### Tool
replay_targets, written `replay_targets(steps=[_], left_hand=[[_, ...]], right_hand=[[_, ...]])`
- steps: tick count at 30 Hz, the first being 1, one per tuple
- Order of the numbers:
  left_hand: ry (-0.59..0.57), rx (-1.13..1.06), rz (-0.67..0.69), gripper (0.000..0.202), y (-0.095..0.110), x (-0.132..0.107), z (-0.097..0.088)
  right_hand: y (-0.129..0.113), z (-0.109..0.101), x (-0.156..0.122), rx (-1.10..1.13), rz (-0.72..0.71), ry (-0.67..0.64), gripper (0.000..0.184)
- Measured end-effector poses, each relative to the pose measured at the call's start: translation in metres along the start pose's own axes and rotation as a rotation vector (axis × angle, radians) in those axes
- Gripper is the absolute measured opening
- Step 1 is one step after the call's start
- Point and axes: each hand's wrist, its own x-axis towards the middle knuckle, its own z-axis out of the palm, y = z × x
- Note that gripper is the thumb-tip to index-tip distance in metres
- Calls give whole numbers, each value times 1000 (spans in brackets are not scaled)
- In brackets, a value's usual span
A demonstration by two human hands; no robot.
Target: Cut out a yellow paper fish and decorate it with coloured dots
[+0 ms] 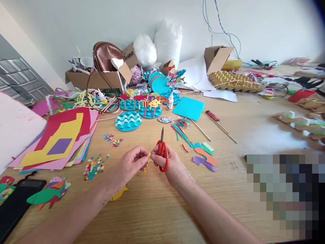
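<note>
Between the fingertips of my left hand [135, 161] is a small yellow paper piece [149, 155], pinched near the middle of the table. My right hand [169, 162] is closed around red-handled scissors [165, 156], whose blades point away from me; its thumb and finger also meet at the yellow paper. Thin yellow scraps [145, 168] hang or lie just below the fingers. A yellow paper fish [119, 194] lies on the table, partly hidden by my left forearm. Several cut paper fish [48, 194] are piled farther left.
Stacked coloured paper [61, 139] lies left, behind paper dots [93, 167]. Blue wavy discs [128, 121], a glue bottle [170, 101] and a blue sheet [188, 108] stand or lie ahead. Paper offcuts [205, 156] lie right, a phone [22, 203] at left, egg trays [233, 81] behind.
</note>
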Motion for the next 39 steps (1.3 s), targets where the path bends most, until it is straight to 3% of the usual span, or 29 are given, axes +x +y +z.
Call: replay_targets(steps=[6,14,19,30,39], left_hand=[[45,53,44,13,1,4,4],[-117,341,28,10,5,10,-18],[-166,428,10,10,8,10,-21],[-204,332,-2,10,5,11,-22],[-91,137,44,17,0,5,-6]], right_hand=[[1,0,-1,-8,16,-17,27],[-3,-5,4,-201,-82,-24,18],[-2,-6,4,-331,-114,-63,12],[-5,-5,3,-251,-52,-89,17],[3,-1,2,-86,-37,20,25]])
